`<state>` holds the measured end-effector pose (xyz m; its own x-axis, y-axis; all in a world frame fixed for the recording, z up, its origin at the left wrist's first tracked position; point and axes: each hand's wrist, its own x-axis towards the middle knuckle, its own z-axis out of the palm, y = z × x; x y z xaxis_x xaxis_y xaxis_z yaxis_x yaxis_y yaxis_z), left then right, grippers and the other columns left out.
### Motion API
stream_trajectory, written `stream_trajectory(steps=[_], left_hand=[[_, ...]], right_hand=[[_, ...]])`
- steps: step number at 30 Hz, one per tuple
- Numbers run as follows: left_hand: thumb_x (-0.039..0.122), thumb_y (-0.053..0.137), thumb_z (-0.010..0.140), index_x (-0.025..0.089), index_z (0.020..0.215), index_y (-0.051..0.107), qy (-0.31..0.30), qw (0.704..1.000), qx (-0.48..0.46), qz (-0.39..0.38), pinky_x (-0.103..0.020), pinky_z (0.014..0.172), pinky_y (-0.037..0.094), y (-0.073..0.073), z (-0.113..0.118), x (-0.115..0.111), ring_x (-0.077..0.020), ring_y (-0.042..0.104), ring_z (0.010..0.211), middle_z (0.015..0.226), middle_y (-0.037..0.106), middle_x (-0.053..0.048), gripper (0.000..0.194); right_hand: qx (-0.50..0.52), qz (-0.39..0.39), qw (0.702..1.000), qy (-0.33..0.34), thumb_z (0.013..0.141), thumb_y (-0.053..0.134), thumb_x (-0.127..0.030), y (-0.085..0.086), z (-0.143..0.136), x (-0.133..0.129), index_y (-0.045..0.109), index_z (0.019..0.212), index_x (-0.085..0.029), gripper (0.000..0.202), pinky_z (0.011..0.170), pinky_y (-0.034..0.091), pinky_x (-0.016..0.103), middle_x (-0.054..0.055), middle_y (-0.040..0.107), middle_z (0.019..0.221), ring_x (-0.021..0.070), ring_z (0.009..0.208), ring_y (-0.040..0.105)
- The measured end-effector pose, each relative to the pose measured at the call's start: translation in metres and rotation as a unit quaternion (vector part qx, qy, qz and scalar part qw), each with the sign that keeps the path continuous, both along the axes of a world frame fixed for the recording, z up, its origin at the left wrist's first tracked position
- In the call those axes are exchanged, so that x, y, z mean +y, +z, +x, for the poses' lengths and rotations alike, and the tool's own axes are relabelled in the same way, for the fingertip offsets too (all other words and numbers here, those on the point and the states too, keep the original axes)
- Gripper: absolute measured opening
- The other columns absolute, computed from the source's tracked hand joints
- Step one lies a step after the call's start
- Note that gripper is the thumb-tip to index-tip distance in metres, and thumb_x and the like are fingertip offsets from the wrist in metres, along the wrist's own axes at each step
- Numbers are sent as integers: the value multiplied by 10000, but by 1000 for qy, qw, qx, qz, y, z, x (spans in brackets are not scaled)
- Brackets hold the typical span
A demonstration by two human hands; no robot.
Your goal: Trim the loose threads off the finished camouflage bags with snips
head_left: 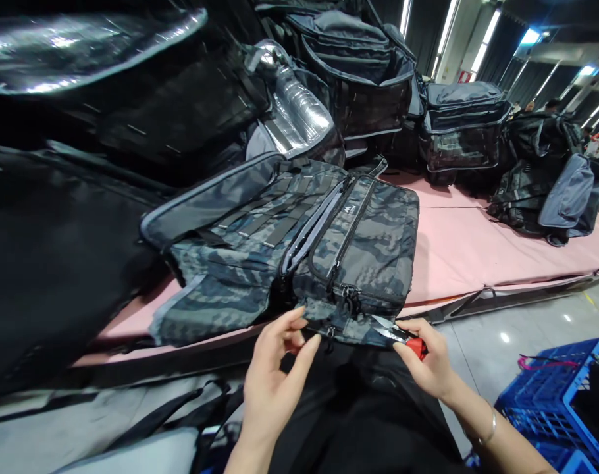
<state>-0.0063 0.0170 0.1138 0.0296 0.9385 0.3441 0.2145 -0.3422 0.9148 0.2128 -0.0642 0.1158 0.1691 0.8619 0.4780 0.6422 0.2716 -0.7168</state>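
A dark camouflage backpack lies across the pink table, its strapped panel folded out to the left. My right hand is closed on small thread snips with a red handle, the blades pointing left over the bag's near edge. By that same edge, close to a zipper pull, is my left hand. Its thumb and fingers are apart with nothing visible between them. Whether its fingertips touch the fabric, I cannot tell.
More dark bags stand along the pink table. Silver-lined bags are piled at the back left. A blue plastic crate stands on the floor at the right. Black straps hang at the lower left.
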Motion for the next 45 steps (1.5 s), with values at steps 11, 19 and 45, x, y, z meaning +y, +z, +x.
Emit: stream_trajectory(steps=[11, 19, 45], left_hand=[[428, 521, 803, 233, 712, 646, 16, 970, 240, 42, -264, 596, 426, 5, 12, 16, -146, 551, 643, 707, 605, -5, 249], [276, 493, 835, 209, 710, 564, 66, 980, 174, 73, -269, 648, 413, -10, 18, 1, -148, 510, 676, 689, 530, -5, 158], [276, 538, 814, 192, 687, 584, 124, 980, 146, 51, -255, 619, 403, -14, 28, 3, -132, 500, 643, 645, 520, 11, 160]], right_hand=[[45, -84, 995, 3, 805, 569, -261, -11, -8, -4, 577, 995, -203, 199, 605, 494, 232, 0, 646, 790, 116, 625, 586], [27, -93, 995, 24, 810, 568, -270, -11, -14, -2, 575, 987, -204, 189, 615, 498, 225, -2, 639, 766, 114, 619, 587], [-142, -93, 982, 76, 892, 462, -232, 9, -43, 25, 537, 1030, -186, 164, 720, 499, 277, 49, 639, 914, 177, 820, 621]])
